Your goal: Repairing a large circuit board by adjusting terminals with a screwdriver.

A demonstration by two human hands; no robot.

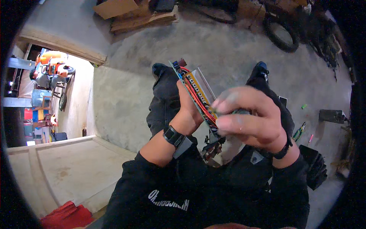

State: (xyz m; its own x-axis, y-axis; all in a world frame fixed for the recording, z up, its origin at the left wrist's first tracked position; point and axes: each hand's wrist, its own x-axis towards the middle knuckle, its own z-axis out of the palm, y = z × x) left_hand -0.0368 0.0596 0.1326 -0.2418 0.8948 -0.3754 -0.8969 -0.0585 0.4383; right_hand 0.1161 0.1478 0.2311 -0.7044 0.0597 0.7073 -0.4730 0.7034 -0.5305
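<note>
Got two hands (187, 103) (253, 116), just the one circuit board (196, 94), two wristbands (172, 135) (283, 150), a couple of shoes (159, 69) (260, 71), one pair of pliers (299, 131) and one red cloth (68, 216).

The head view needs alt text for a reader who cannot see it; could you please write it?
A person's left hand holds a wired circuit board; the blurred right hand is at its near end. Pliers lie on the grey floor.
</note>
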